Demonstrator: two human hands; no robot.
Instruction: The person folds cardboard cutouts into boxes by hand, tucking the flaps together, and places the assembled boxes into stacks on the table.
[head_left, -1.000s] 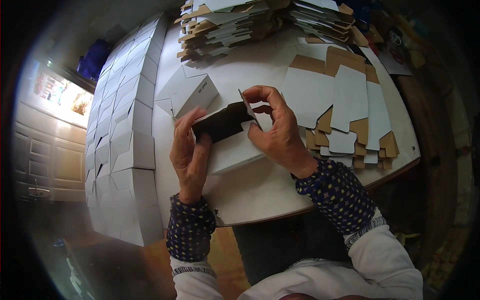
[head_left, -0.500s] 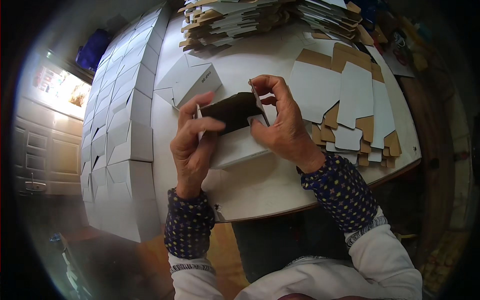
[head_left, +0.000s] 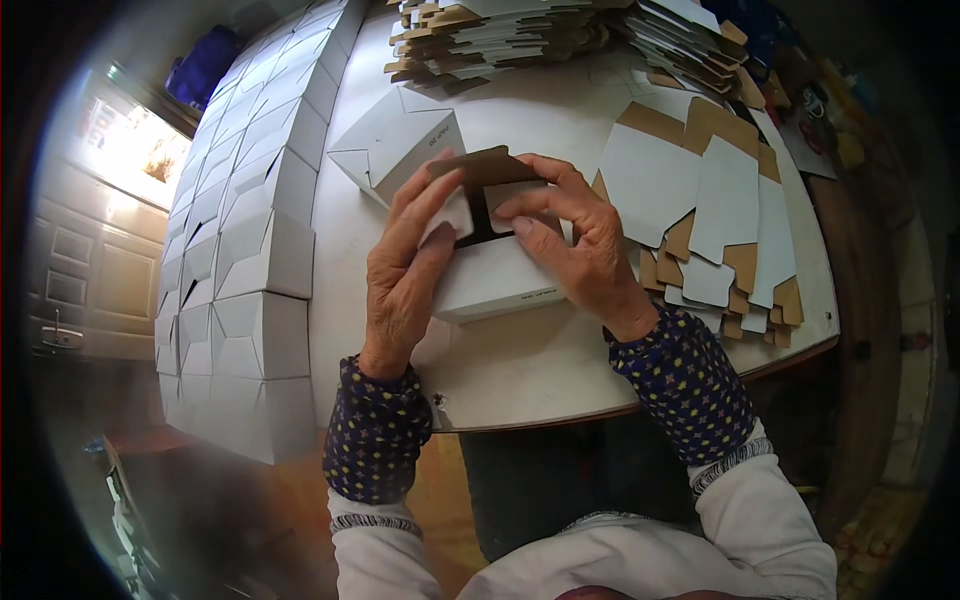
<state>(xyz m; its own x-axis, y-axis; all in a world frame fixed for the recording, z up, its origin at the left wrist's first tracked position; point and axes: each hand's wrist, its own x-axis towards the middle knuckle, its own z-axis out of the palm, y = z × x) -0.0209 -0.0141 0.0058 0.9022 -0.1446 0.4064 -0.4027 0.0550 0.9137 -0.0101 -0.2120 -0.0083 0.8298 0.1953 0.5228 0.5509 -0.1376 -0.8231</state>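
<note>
White sleeves [head_left: 765,505]: rising from the lower edge of the frame, ending in navy patterned cuffs [head_left: 378,430].
Left hand [head_left: 403,275]: grip holding the left end of the white carton [head_left: 500,282], thumb toward the front, fingers toward the back.
Right hand [head_left: 590,250]: grip holding the right end, thumb and forefinger at the right flap [head_left: 510,205]; how hard they press I cannot tell.
White carton: mid-frame, open at the top and dark inside, with the left flap [head_left: 460,215] and right flap angled inward and the brown back flap [head_left: 485,165] raised; whether its base touches the desk [head_left: 520,395] is unclear.
Carton board: probably light and slightly springy, stiff along the folds, weaker at the flaps, which could crease; the smooth white face may slide a little. Best held by both end walls near the folds, with flat fingers.
Loose flat blanks [head_left: 700,190]: overlapping, right of the hands.
White box [head_left: 400,140]: made up, just beyond the left hand.
Box rows [head_left: 265,335]: stacked along the left of the frame.
Blank stacks [head_left: 500,40]: piled flat at the top edge.
</note>
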